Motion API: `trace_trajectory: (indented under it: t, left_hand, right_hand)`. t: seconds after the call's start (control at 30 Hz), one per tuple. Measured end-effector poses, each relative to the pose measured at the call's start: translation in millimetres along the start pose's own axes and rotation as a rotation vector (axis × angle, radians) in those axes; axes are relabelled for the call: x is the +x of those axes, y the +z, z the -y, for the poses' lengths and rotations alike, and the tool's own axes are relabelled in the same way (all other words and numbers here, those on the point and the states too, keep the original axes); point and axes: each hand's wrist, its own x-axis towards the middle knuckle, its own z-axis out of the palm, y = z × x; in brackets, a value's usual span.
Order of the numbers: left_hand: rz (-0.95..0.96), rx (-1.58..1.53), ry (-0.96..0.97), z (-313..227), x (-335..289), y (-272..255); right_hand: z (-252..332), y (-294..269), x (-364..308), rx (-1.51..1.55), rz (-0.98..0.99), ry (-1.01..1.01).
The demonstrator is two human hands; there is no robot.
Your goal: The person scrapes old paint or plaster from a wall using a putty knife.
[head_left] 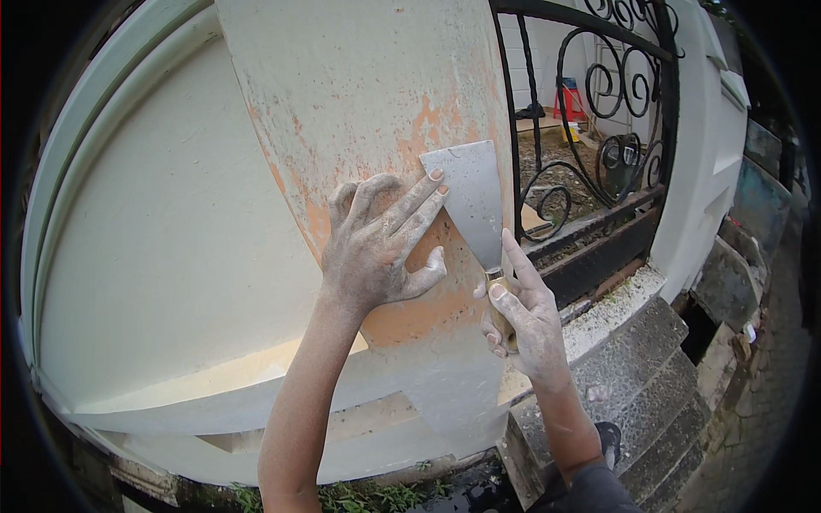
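My right hand [528, 321] grips the wooden handle of a wide putty knife [472, 192], its index finger stretched along the neck. The grey metal blade points up and lies against a painted wall pillar [342, 85]. My left hand [380, 239], dusted white, has its fingers spread, and two fingertips touch the blade's left edge. Around both hands the pale paint is worn away, leaving orange patches [419, 316] bare. Part of the handle is hidden behind my right fingers.
A black wrought-iron gate [590, 111] stands right of the pillar. Stone steps [629, 368] descend at the lower right. Beyond the gate are a red stool [570, 101] and a dark bin [622, 167]. Green plants [376, 496] grow along the wall's foot. A recessed cream wall panel [162, 231] lies left.
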Motion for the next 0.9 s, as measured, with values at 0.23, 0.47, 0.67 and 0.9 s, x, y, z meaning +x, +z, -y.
trace_trajectory:
  t: [0.23, 0.47, 0.67, 0.9]
  left_hand:
    - [0.125, 0.087, -0.024, -3, 5, -6]
    - [0.145, 0.139, -0.020, -5, 7, -3]
    - [0.155, 0.122, -0.006, 1, -2, 2]
    - [0.104, 0.117, -0.016, -1, 2, -1]
  right_hand:
    - [5, 2, 6, 0.006, -0.019, -0.014]
    - [2, 3, 6, -0.011, -0.039, -0.004]
    - [1, 7, 0, 0.019, -0.035, 0.003]
    - [4, 11, 12, 0.000, -0.045, -0.063]
